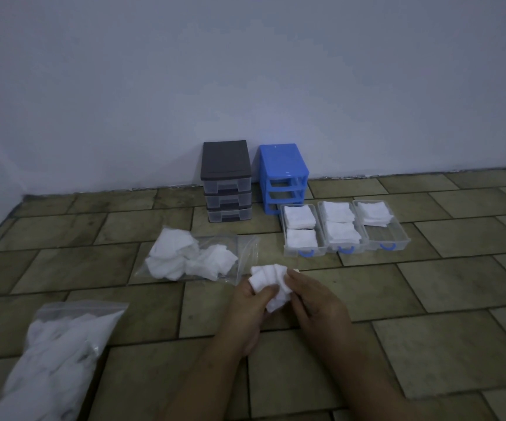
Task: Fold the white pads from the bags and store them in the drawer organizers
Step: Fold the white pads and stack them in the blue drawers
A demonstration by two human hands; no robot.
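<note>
Both hands, left hand point(250, 299) and right hand point(312, 296), grip one crumpled white pad point(271, 284), fingers curled round it; three clear drawers point(397, 235) at 1 o'clock on floor.

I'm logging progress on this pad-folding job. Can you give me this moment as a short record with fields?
setting: tiled floor by a wall
in hands: left hand and right hand both grip one crumpled white pad
open bag: clear bag lying flat, loose pads spilling from its left end
second bag: zip bag of pads, near left
blue organizer: all three slots vacant
drawers out: left drawer two stacks; middle drawer two stacks; right drawer one stack, front half free
grey organizer: drawers in
</note>
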